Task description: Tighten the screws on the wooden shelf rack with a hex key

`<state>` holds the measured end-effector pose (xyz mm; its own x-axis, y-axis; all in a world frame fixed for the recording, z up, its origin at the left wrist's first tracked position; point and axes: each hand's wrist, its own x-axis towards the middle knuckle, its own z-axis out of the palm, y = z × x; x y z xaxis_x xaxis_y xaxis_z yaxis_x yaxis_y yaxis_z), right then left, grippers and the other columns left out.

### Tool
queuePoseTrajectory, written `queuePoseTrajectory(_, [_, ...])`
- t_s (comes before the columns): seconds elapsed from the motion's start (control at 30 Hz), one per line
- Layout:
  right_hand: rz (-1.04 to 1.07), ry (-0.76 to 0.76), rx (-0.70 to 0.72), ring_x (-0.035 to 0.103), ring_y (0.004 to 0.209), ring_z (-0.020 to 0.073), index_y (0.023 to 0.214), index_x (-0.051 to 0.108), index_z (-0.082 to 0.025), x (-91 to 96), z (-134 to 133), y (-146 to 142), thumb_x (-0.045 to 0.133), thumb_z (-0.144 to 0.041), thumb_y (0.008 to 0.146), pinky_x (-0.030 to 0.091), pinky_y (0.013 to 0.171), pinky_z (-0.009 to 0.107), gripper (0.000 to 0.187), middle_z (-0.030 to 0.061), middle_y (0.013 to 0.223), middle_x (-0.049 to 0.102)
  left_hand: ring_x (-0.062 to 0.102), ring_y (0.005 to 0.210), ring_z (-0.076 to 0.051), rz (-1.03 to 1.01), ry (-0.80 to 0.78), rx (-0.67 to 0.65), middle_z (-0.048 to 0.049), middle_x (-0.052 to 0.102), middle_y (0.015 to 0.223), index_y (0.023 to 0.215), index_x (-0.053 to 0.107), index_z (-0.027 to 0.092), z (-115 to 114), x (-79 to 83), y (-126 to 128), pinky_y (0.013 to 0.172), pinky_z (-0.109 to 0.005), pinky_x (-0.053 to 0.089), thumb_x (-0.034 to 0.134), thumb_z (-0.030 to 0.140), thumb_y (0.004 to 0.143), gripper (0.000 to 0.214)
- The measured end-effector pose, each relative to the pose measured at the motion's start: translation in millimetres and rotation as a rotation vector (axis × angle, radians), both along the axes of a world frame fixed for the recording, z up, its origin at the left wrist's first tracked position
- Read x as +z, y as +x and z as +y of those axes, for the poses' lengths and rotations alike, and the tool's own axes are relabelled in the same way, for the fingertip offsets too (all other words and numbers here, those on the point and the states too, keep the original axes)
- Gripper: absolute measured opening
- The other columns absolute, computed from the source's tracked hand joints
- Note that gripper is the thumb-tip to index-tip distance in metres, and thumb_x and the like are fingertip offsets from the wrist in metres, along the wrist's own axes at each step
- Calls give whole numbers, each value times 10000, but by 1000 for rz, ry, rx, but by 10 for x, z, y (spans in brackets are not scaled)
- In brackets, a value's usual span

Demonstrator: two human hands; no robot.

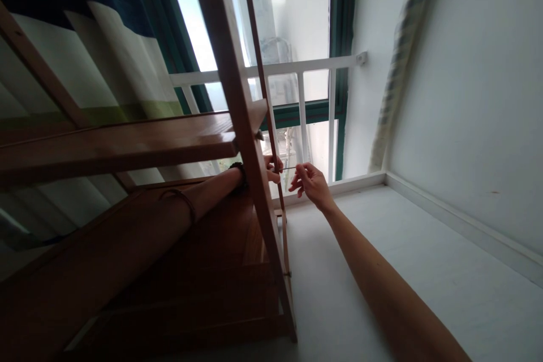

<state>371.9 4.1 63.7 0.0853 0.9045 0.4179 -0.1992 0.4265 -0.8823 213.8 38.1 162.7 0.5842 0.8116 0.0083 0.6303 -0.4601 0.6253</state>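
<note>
Shelf board [127,141] at 9 o'clock already set against front post [232,56]. Have thin rod [289,168] just off ctr at 3 o'clock, L end by narrow post [255,39]; contact unclear, so I can't tell how much is left. My R hand [313,183]: thumb + fingertips pinched on rod, others loosely curled, R forearm [373,260] in from 5. L hand [272,175]: part hidden, fingers bent at narrow post, grip unclear, L forearm [148,226] from 8.
</note>
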Motion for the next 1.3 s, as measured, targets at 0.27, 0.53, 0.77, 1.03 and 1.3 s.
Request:
queuePoseTrajectory(0.27, [-11, -196, 78, 433, 291, 65, 592, 456, -174, 289, -135, -7, 491, -326, 850, 266, 292, 168, 301, -81, 358, 372, 424, 525, -104, -4, 8, 56, 51, 465, 534, 738, 533, 183, -111, 25, 37, 530, -248, 348, 645, 340, 662, 207])
queuePoseTrajectory(0.53, [-67, -62, 79, 675, 650, 126, 907, 586, -150, 292, -176, 218, 663, -316, 762, 472, 454, 173, 233, 28, 757, 693, 425, 512, -102, -34, -1, 92, 42, 450, 513, 719, 539, 173, -173, 45, 85, 524, -251, 341, 612, 302, 717, 148])
queuePoseTrajectory(0.77, [-148, 93, 126, 688, 861, 185, 961, 660, -128, 207, -137, 356, 700, -333, 723, 542, 584, 227, 317, 83, 893, 724, 412, 507, -103, -16, -4, 67, 42, 450, 520, 736, 538, 171, -124, 15, 59, 516, -256, 333, 601, 312, 709, 158])
queuePoseTrajectory(1.03, [290, -194, -43, 544, 358, 71, 660, 521, -147, 191, -66, -140, 644, -373, 776, 268, 288, 146, 283, -59, 451, 511, 479, 623, -120, -5, 23, 12, 41, 526, 664, 734, 547, 186, 10, -11, -5, 574, -245, 374, 707, 235, 510, 280])
queuePoseTrajectory(1.3, [309, -155, 110, 694, 680, 134, 899, 572, -161, 171, -83, 5, 681, -319, 764, 517, 483, 171, 235, 10, 720, 671, 508, 656, -128, -16, 9, -6, 42, 549, 700, 760, 534, 195, 1, -15, -8, 621, -260, 405, 700, 227, 494, 315])
